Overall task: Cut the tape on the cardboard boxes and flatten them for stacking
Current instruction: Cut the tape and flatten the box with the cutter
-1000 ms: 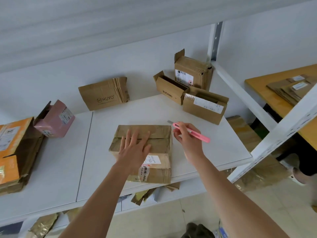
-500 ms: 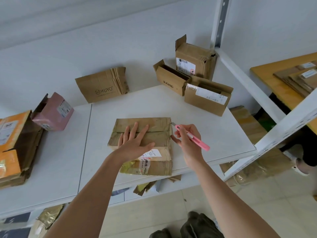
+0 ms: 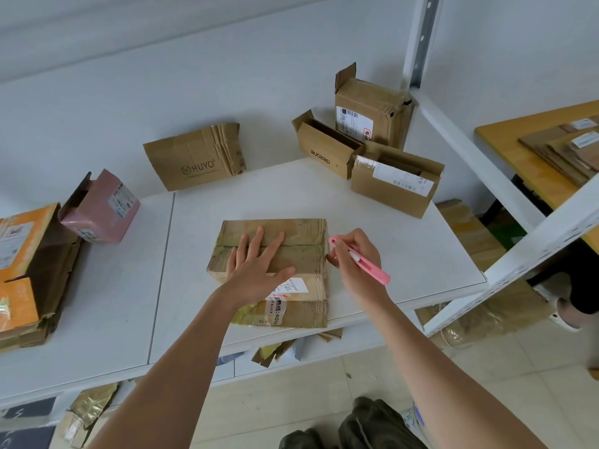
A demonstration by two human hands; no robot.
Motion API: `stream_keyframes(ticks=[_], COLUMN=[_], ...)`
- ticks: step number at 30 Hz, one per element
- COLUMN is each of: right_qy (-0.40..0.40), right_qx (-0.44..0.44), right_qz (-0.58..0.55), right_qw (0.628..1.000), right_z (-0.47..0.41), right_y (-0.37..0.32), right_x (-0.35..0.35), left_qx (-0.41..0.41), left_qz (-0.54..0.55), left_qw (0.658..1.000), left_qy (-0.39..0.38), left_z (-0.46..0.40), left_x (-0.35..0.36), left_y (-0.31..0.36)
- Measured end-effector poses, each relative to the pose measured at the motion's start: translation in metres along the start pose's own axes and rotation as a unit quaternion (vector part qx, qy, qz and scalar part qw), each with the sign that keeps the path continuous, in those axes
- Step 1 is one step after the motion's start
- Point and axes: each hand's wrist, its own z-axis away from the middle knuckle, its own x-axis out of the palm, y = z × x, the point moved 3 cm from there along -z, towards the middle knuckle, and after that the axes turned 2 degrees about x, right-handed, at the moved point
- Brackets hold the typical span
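We have the taped box (image 3: 272,270) flat on the white shelf (image 3: 389,254), dead centre, near the front edge. Our left hand (image 3: 257,270) lies on its top, fingers straight and spread, pressing it down. Our right hand (image 3: 351,259) pinches the pink cutter (image 3: 363,262), fingers curled round the shaft, tip at the box's 3 o'clock edge, right where the centre seam (image 3: 301,245) ends. Blade itself too small to see. Tape over the seam looks intact, so we judge this cut as just starting, not done.

What looks done: a flattened HUYO box (image 3: 194,158) leaning on the wall at 11 o'clock, and a pile of flat cardboard (image 3: 29,277) at 9 o'clock. More flat pieces (image 3: 564,147) on the wooden table at 2 o'clock.

What looks left: the pink box (image 3: 103,209) at 10 o'clock, flap up, unflattened; three opened brown boxes (image 3: 366,147) at 1 o'clock, not collapsed yet. Whether their bottom tape is cut, we cannot tell.

So roughly midway: this box needs slitting and folding, then about four more.
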Motion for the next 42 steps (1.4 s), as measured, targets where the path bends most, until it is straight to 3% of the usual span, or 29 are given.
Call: stream_keyframes(ticks=[12,17,21,28,32,37,42], right_qy=[-0.033,-0.05,-0.105,-0.01,0.0,0.008,0.005], right_qx=[-0.031,-0.005,-0.025,0.026,0.048,0.069,0.086], right_qz=[0.012,-0.011,-0.001,-0.122,-0.152,-0.168,-0.191], right_qw=[0.999,0.999,0.994,0.992,0.987,0.983,0.978], right_z=[0.029,0.038,0.054,0.045,0.036,0.029,0.001], right_y=[0.01,0.01,0.0,-0.008,-0.011,-0.008,-0.012], right_x=[-0.009,-0.016,-0.019,-0.024,-0.015,0.013,0.027], left_qx=[0.015,0.021,0.01,-0.003,-0.031,-0.095,-0.117], left_qz=[0.01,0.009,0.002,0.045,0.012,-0.023,-0.038], left_qw=[1.0,1.0,1.0,0.999,0.999,0.995,0.988], left_qy=[0.007,0.005,0.017,-0.028,0.02,0.018,0.091], left_z=[0.002,0.003,0.002,-0.004,-0.018,-0.026,-0.025], left_x=[-0.001,-0.003,-0.005,-0.022,-0.04,-0.041,-0.049], left_y=[0.0,0.0,0.002,-0.002,-0.008,-0.012,-0.009])
